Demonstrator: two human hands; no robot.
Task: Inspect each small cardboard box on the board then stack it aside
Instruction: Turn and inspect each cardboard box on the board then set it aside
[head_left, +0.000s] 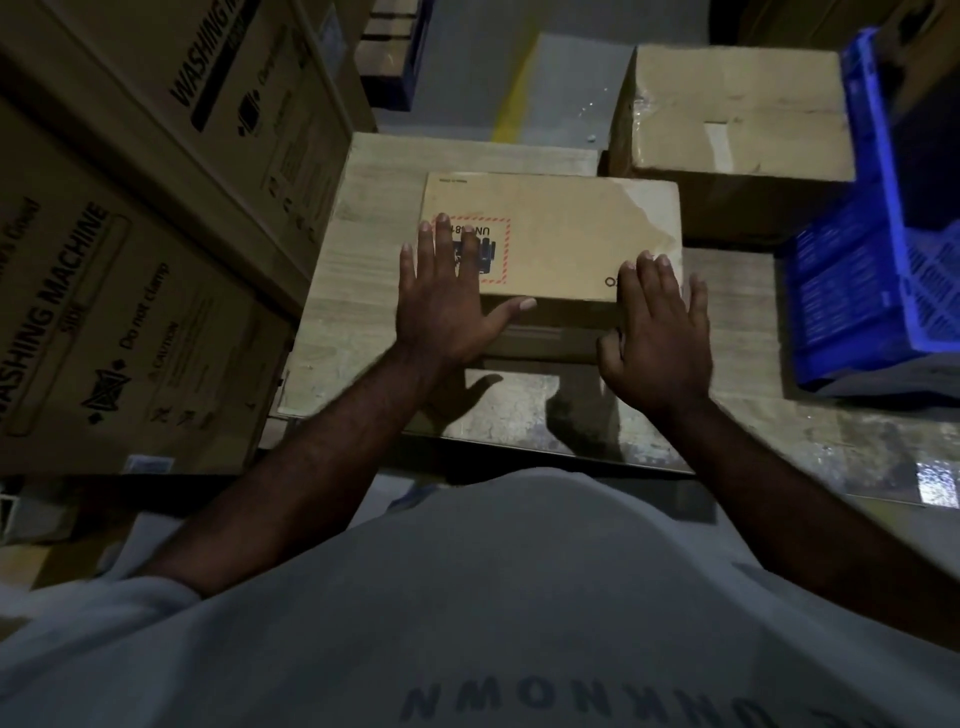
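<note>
Slippage is judged the main risk: the small cardboard box (566, 239), lying on the board (358, 291), is only pressed from above and could skid toward 12 o'clock. The left hand (441, 312) is laid flat at its 7 o'clock corner, the right hand (660, 338) at 5 o'clock, fingers straight, nothing clasped

At the centre of the frame the small cardboard box (561, 234) is showing plain tan, with a red-and-white dashed square framing black print, and the surface (353, 249) under it is showing pale wood grain. At the right edge a crate (883, 270) is showing bright blue in a lattice pattern, while the cartons (130, 260) at the left are showing brown with black lettering. Along the bottom a shirt (519, 597) is showing light grey with darker grey letters.
</note>
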